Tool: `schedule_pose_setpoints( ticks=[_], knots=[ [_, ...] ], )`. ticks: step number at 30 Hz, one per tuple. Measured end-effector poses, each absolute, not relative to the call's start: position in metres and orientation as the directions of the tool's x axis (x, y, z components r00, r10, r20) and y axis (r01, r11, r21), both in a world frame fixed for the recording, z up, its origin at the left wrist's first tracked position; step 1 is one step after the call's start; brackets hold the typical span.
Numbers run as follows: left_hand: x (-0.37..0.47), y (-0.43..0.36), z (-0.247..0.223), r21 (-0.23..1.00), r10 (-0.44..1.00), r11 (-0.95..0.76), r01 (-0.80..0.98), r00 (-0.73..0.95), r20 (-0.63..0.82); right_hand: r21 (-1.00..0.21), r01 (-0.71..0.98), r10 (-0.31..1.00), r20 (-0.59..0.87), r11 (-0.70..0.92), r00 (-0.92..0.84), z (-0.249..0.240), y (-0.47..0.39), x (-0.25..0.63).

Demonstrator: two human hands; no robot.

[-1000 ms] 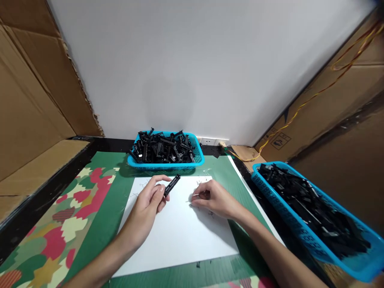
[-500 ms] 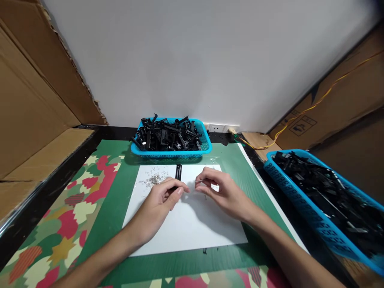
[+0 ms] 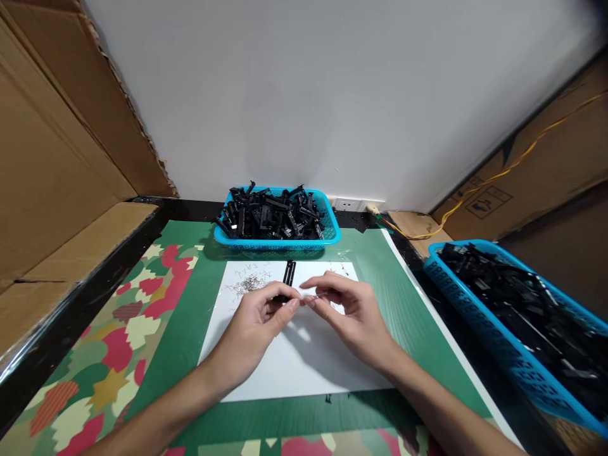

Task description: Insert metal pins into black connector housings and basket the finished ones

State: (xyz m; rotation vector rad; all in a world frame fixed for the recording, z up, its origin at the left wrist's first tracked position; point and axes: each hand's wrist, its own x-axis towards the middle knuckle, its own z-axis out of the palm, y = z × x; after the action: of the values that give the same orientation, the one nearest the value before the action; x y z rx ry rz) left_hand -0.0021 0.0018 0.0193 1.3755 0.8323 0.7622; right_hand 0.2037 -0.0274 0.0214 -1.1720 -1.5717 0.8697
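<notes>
Over the white sheet (image 3: 266,373), my left hand (image 3: 266,316) is closed, thumb and forefinger pinched on something too small to make out. My right hand (image 3: 354,313) is closed too, holding a thin metal piece (image 3: 324,294) between its fingers. The fingertips of both hands meet, or nearly meet. Behind my left fingers lie narrow black plastic parts (image 3: 289,272), partly covered by that hand. A loose pile of small silvery wire pieces (image 3: 251,283) is spread at the sheet's upper left.
A blue basket (image 3: 278,244) heaped with black parts stands behind the sheet. Another blue basket (image 3: 503,354) of black parts is at the right. Cardboard (image 3: 57,126) rises at the left. Yellow wiring (image 3: 451,211) runs from a wall socket at the right.
My right hand has moved left, bringing its fingertips to those of my left hand. The whole view has shifted slightly.
</notes>
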Motion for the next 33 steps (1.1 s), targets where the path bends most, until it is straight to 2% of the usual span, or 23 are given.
schedule_pose_setpoints(
  ticks=[4, 8, 11, 16, 19, 22, 27, 33],
  knots=[
    [0.0, 0.002, 0.018, 0.993, 0.875, 0.11, -0.036, 0.478, -0.08, -0.936, 0.227, 0.961, 0.278, 0.269, 0.005, 0.018, -0.032, 0.194],
    [0.001, 0.001, 0.015, 0.986, 0.871, 0.158, -0.058, 0.478, -0.111, -0.874, 0.318, 0.923, 0.385, 0.368, -0.009, 0.018, -0.036, 0.189],
    [0.001, 0.0, 0.013, 0.986, 0.857, 0.164, -0.04, 0.501, -0.122, -0.844, 0.373, 0.913, 0.406, 0.386, -0.026, 0.019, -0.038, 0.188],
    [-0.002, 0.0, 0.017, 0.999, 0.88, -0.017, 0.049, 0.475, -0.008, -0.835, 0.423, 0.928, 0.371, 0.352, -0.038, 0.022, -0.035, 0.193],
    [-0.006, 0.0, 0.02, 0.968, 0.906, -0.16, 0.194, 0.419, 0.066, -0.788, 0.486, 0.914, 0.401, 0.379, -0.062, 0.023, -0.034, 0.198],
    [-0.006, 0.0, 0.021, 0.949, 0.889, -0.212, 0.235, 0.449, 0.087, -0.732, 0.516, 0.883, 0.456, 0.444, -0.113, 0.021, -0.034, 0.2],
    [-0.003, -0.002, 0.017, 0.98, 0.87, -0.13, 0.148, 0.492, 0.041, -0.683, 0.511, 0.837, 0.525, 0.522, -0.154, 0.018, -0.036, 0.197],
    [-0.001, -0.004, 0.013, 1.0, 0.831, -0.007, 0.009, 0.557, 0.001, -0.732, 0.419, 0.834, 0.536, 0.537, -0.132, 0.019, -0.039, 0.198]
  ],
)
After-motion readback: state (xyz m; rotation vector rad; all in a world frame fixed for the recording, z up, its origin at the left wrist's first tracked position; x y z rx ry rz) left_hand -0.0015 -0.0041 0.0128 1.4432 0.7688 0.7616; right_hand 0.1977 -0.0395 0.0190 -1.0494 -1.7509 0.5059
